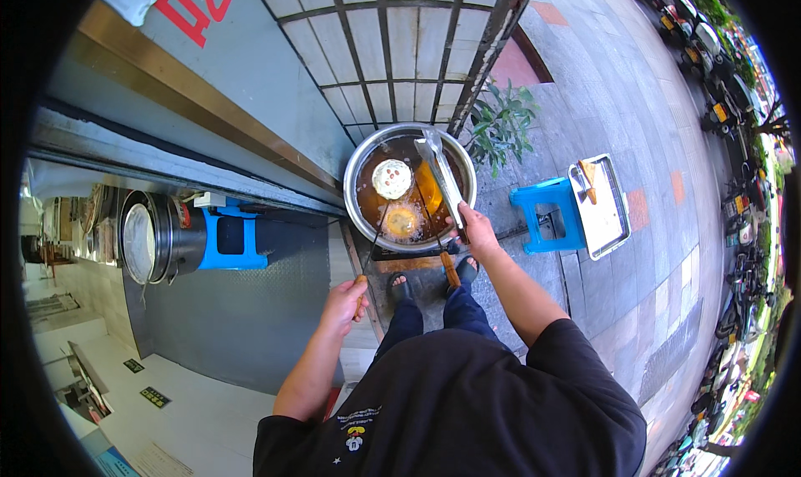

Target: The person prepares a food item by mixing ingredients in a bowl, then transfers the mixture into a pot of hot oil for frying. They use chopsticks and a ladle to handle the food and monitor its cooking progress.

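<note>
A wide metal basin (352,208) of hot oil stands in front of me. My left hand (343,305) grips the wooden handle (360,283) of a thin-rodded tool reaching into the basin, its far end hidden. In my right hand (477,230) are metal tongs (440,163), their tips over the far part of the basin; their gap is hard to judge. A pale, round batter cake (392,179) topped with several peanuts sits in the oil. Nearer me a yellow fritter (402,222) bubbles. A golden piece (428,189) lies partly behind the tongs. Another wooden-handled tool (448,269) leans over the near rim.
To the right, a rack tray (604,223) with fried pieces (588,173) rests by a blue stool (544,217). A leafy plant (504,123) grows beside the basin. A tiled wall (400,45) stands behind it. Left, indoors, a dark pot (166,236) sits on another blue stool (234,242).
</note>
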{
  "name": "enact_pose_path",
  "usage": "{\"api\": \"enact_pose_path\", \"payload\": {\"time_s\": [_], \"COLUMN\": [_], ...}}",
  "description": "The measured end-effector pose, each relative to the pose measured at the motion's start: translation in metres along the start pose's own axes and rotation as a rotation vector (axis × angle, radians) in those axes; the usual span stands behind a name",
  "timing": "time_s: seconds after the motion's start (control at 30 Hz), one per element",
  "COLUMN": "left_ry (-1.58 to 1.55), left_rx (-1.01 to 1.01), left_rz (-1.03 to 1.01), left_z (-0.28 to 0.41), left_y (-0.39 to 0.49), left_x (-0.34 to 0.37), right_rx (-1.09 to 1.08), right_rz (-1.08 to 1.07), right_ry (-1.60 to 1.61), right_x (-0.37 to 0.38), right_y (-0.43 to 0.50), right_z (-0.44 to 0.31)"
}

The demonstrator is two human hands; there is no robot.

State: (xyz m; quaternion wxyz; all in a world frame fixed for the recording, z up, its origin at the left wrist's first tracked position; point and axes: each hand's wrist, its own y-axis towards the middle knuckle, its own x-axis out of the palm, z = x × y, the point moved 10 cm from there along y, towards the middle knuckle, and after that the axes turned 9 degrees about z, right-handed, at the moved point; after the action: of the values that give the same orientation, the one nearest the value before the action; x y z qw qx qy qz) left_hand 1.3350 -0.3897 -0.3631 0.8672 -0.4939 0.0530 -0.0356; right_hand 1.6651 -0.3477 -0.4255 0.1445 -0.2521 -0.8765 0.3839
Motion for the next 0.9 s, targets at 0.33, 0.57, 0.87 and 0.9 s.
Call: {"api": "enact_pose_path", "payload": {"time_s": [0.33, 0.57, 0.87, 0.9], "left_ry": [0.143, 0.176, 0.174, 0.171], "left_rx": [0.091, 0.11, 0.123, 0.132], "left_rz": [0.065, 0.067, 0.084, 0.085], "left_z": [-0.001, -0.002, -0.015, -0.016], "left_y": [0.027, 0.044, 0.069, 0.072], "left_x": [-0.025, -0.023, -0.033, -0.033], "right_rx": [-0.638, -0.437, -0.794, -0.846], "right_rz": [0.367, 0.369, 0.365, 0.384], "right_ry": [-0.853, -1.132, -1.052, -0.999], "right_x": [-0.054, -0.054, -0.034, -0.038], "right_y": [-0.03, -0.032, -0.069, -0.075], "right_z": [-0.053, -0.029, -0.059, -0.062]}}
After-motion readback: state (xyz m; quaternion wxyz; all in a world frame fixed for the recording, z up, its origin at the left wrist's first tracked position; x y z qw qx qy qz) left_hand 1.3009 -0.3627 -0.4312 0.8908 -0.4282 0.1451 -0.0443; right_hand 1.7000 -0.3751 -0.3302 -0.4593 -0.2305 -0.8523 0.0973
